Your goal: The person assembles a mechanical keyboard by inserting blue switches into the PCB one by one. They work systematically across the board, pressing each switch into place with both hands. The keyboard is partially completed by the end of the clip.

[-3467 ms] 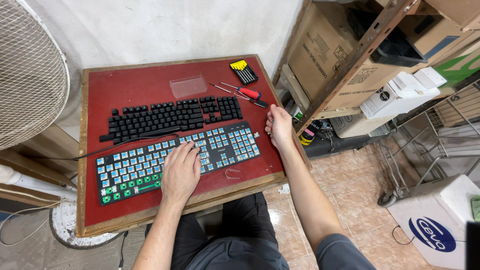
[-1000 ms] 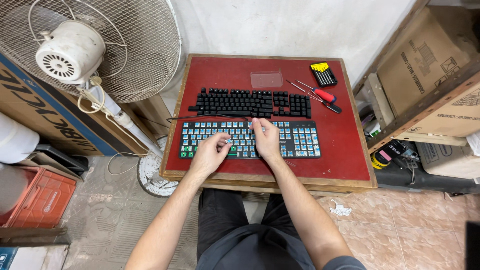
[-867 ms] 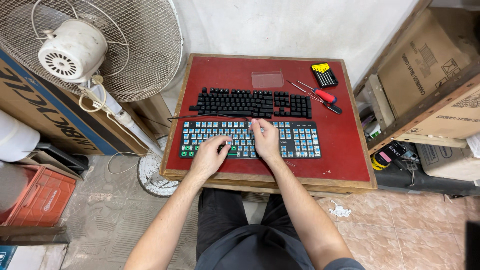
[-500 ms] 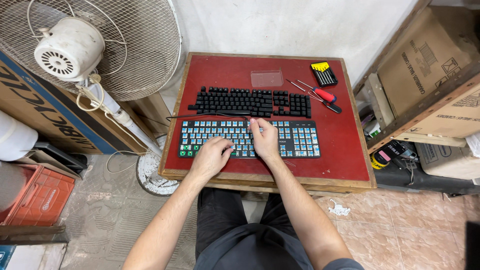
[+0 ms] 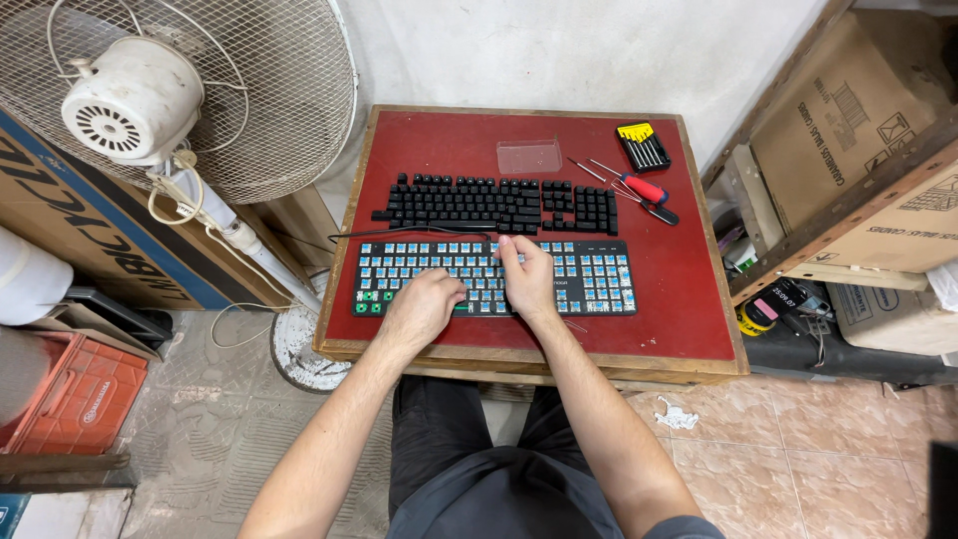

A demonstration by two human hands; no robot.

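A person sits at a small red bench (image 5: pixel 689 299) with a wooden rim. Both hands rest on a keyboard without its caps (image 5: pixel 494 277), which lies along the near side of the bench. Its bare switches show light blue, and a few at the left end are green.

The left hand (image 5: pixel 422 307) lies on the left half of this keyboard. Its fingers are curled down onto the switches, and it is hard to tell if they pinch anything. The right hand (image 5: pixel 527 277) is just beside it, near the middle of the keyboard. Its fingers are stretched forward and bent a little, with the tips touching the top rows. No thing can be seen held in either hand.

Just behind the keyboard lies a set of black keycaps (image 5: pixel 497 204), laid out in rows like a second keyboard. A thin dark cable (image 5: pixel 399 233) runs between the two.

Farther back sits a small clear plastic cover (image 5: pixel 529 156). At the back right corner is a black and yellow case of small screwdriver bits (image 5: pixel 643 146). Near it lies a red-handled screwdriver (image 5: pixel 639 187) with some thin metal tools beside it.

To the left of the bench stands a big white fan (image 5: pixel 170 95). To the right are cardboard boxes (image 5: pixel 848 130) on a shelf. The floor is tiled.
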